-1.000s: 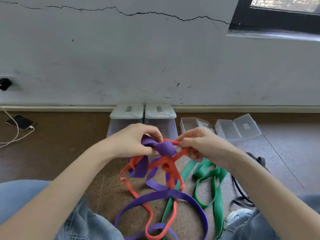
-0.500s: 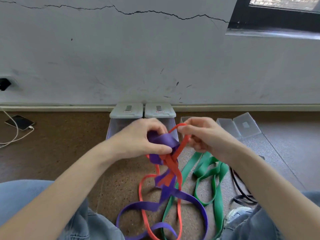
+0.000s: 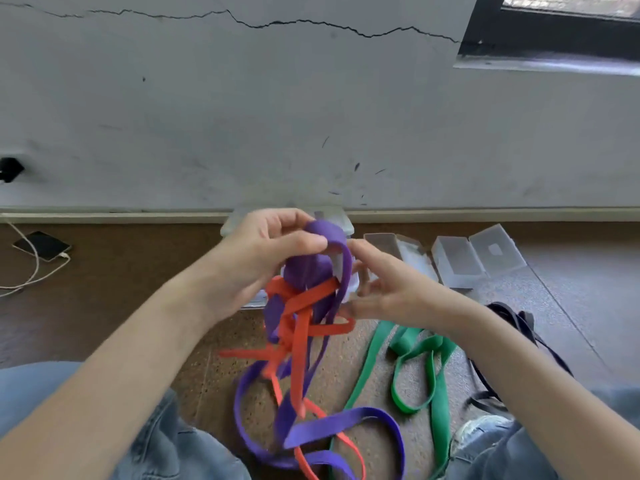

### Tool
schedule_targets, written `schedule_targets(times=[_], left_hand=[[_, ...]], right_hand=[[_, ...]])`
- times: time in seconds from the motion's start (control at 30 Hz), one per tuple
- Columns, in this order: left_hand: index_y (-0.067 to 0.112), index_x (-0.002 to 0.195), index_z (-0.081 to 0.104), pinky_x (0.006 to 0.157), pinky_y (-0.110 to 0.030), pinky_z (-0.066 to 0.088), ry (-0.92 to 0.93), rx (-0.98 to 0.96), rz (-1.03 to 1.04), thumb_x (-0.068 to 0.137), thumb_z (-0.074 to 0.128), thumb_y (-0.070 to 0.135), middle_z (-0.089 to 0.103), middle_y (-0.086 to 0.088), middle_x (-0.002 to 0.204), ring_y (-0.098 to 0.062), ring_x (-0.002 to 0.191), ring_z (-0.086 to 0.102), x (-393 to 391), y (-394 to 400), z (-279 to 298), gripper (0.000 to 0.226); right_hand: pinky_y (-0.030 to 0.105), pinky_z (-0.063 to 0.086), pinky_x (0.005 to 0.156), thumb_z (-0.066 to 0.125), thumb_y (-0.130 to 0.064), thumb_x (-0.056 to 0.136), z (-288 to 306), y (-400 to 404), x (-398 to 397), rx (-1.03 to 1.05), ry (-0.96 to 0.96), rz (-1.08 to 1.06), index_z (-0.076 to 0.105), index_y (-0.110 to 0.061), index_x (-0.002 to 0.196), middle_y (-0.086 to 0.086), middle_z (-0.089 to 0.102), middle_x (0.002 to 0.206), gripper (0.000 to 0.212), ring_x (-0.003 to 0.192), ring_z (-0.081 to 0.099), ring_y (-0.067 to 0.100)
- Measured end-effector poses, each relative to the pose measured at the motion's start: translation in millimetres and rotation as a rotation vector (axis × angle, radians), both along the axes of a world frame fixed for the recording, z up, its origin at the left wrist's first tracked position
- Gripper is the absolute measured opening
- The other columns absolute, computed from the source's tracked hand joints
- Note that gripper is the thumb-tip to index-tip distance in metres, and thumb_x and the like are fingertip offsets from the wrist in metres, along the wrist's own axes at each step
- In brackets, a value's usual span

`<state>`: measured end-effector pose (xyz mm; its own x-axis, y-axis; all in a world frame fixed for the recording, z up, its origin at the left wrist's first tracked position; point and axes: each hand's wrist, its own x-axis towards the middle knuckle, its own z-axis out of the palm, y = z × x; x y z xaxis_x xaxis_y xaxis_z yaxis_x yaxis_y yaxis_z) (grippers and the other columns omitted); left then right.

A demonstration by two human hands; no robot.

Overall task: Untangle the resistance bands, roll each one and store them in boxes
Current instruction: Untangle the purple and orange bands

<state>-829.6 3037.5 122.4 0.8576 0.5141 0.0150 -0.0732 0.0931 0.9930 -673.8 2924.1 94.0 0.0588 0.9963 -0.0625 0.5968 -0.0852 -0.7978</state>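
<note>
Head view, left hand (image 3: 256, 258) hiding boxes (image 3: 341, 221)

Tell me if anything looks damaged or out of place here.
A long jagged crack runs across the wall near the top. Lower down, dark scuff marks spot it. A phone lies on the floor on its charging cable. The purple band and orange band are tangled together.

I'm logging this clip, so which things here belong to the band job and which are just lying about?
Job:
- purple band, gripped by left hand
- orange band, tangled with it
- right hand, fingers spread
- green band, black band on floor
- open clear boxes

Lying about:
- phone
- white cable
</note>
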Motion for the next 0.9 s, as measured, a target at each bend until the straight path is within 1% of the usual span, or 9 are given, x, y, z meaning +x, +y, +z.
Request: schedule_targets(times=[0.1, 0.2, 0.27, 0.37, 0.43, 0.47, 0.63, 0.73, 0.9], left_hand=[[0.02, 0.063, 0.069, 0.063, -0.025, 0.048, -0.019, -0.065, 0.102, 0.062, 0.065, 0.018, 0.064, 0.002, 0.066, -0.009, 0.058, 0.06, 1, 8, 1, 0.005], [0.021, 0.064, 0.07, 0.069, -0.025, 0.047, -0.075, -0.042, 0.161, 0.059, 0.066, 0.03, 0.062, 0.0, 0.075, -0.006, 0.057, 0.057, -1, 17, 1, 0.011], [0.018, 0.07, 0.062, 0.062, -0.02, 0.047, 0.068, 0.091, 0.182, 0.076, 0.063, 0.019, 0.069, 0.004, 0.073, -0.004, 0.054, 0.055, 8, 17, -7, 0.006], [0.014, 0.076, 0.049, 0.07, -0.026, 0.04, 0.426, 0.359, 0.263, 0.093, 0.041, 0.003, 0.063, 0.003, 0.072, -0.016, 0.065, 0.053, 22, 19, -25, 0.022], [0.015, 0.099, 0.052, 0.083, -0.027, 0.036, 0.571, 0.612, 0.337, 0.095, 0.046, 0.018, 0.052, 0.0, 0.099, -0.018, 0.092, 0.049, 16, 20, -29, 0.007], [0.015, 0.112, 0.051, 0.09, -0.028, 0.037, 0.577, 0.702, 0.353, 0.093, 0.053, 0.026, 0.049, -0.001, 0.109, -0.016, 0.101, 0.048, 9, 19, -29, 0.022], [0.019, 0.103, 0.06, 0.088, -0.035, 0.054, 0.324, 0.198, 0.098, 0.066, 0.073, 0.054, 0.068, -0.002, 0.105, -0.014, 0.096, 0.067, 4, -1, -24, 0.052], [0.035, 0.102, 0.056, 0.084, -0.019, 0.049, 0.298, 0.266, 0.105, 0.058, 0.07, 0.066, 0.066, 0.015, 0.103, 0.001, 0.099, 0.062, 13, -10, -36, 0.055], [0.033, 0.096, 0.049, 0.08, -0.029, 0.046, 0.416, 0.532, 0.345, 0.081, 0.066, 0.021, 0.055, 0.007, 0.1, -0.01, 0.087, 0.056, 19, -8, -45, 0.026]], right_hand=[[0.014, 0.039, 0.068, 0.071, -0.006, 0.079, 4, -2, -3, 0.028, 0.158, -0.007, 0.064, -0.012, 0.102, -0.007, 0.054, 0.083, 0.025, 0.074, 0.047, -0.002], [0.041, 0.046, 0.074, 0.071, -0.011, 0.08, 8, -3, -1, 0.131, 0.147, -0.115, 0.067, 0.0, 0.089, 0.018, 0.057, 0.075, 0.015, 0.072, 0.051, 0.014], [0.05, 0.047, 0.076, 0.073, -0.013, 0.079, 10, -1, -1, 0.14, 0.056, -0.17, 0.066, 0.004, 0.081, 0.018, 0.058, 0.073, 0.019, 0.067, 0.051, 0.017], [0.042, 0.042, 0.066, 0.072, -0.012, 0.079, 12, -2, 6, 0.159, 0.097, -0.197, 0.064, 0.001, 0.072, 0.013, 0.054, 0.066, 0.017, 0.064, 0.046, 0.016], [0.036, 0.035, 0.064, 0.071, -0.013, 0.079, 14, -3, 11, 0.167, 0.118, -0.219, 0.061, 0.005, 0.073, 0.013, 0.049, 0.065, 0.021, 0.063, 0.042, 0.017], [0.035, 0.035, 0.063, 0.071, -0.013, 0.079, 16, -3, 12, 0.174, 0.119, -0.233, 0.062, 0.006, 0.075, 0.014, 0.05, 0.064, 0.022, 0.062, 0.042, 0.018], [0.027, 0.045, 0.053, 0.067, -0.008, 0.083, 16, 3, 3, 0.38, 0.292, -0.394, 0.069, 0.002, 0.082, 0.015, 0.064, 0.066, 0.01, 0.054, 0.05, 0.01], [0.019, 0.045, 0.047, 0.065, -0.006, 0.084, 10, 6, -5, 0.408, 0.434, -0.439, 0.067, 0.005, 0.076, 0.006, 0.06, 0.058, 0.014, 0.047, 0.049, 0.007], [0.021, 0.05, 0.044, 0.066, -0.006, 0.084, 6, 7, 2, 0.45, 0.396, -0.559, 0.052, 0.02, 0.069, 0.014, 0.054, 0.051, 0.033, 0.042, 0.056, 0.011]])
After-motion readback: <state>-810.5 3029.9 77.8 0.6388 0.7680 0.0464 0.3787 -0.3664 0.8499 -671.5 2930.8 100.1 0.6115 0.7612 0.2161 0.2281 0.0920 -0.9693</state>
